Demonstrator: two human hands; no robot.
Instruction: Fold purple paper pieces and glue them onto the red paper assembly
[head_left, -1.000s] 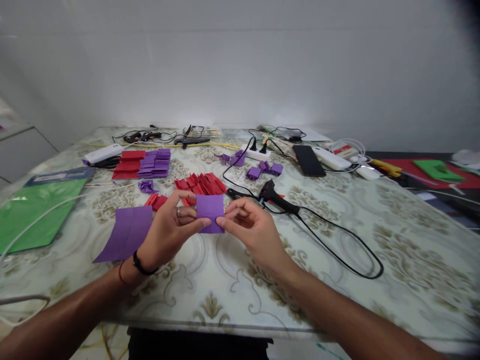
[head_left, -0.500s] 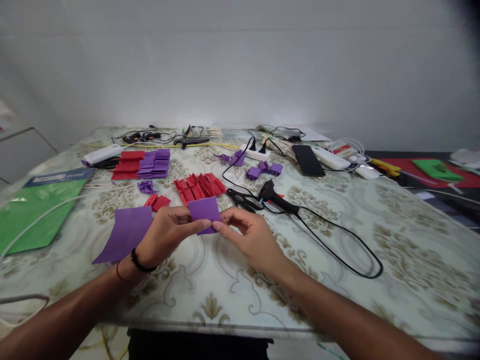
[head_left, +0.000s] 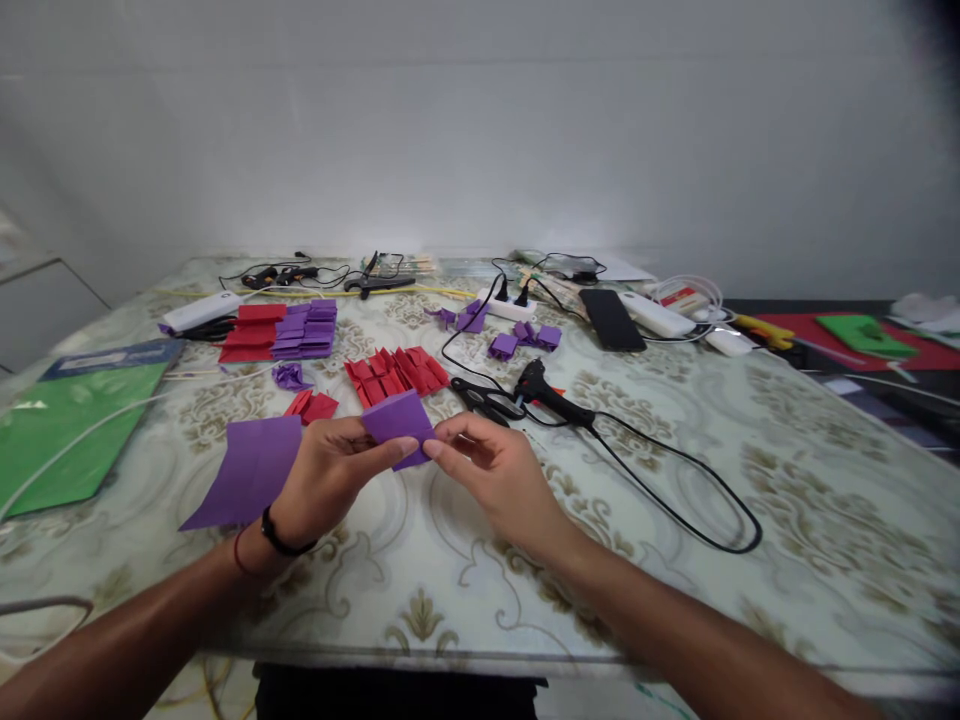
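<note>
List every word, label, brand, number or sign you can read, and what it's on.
No text is readable.
Blue strip on the green packet: pale marking, too blurred to read.
White device at left rear: any marking too small to read.
Held purple paper: no writing visible.

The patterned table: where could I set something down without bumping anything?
Two bare patches: one between the looped black cord and the right edge of the table; another between the left hand, the right hand and the front edge. It's crowded along the back, around the power strip and phone, and at left, around the green sheet and purple sheet.
</note>
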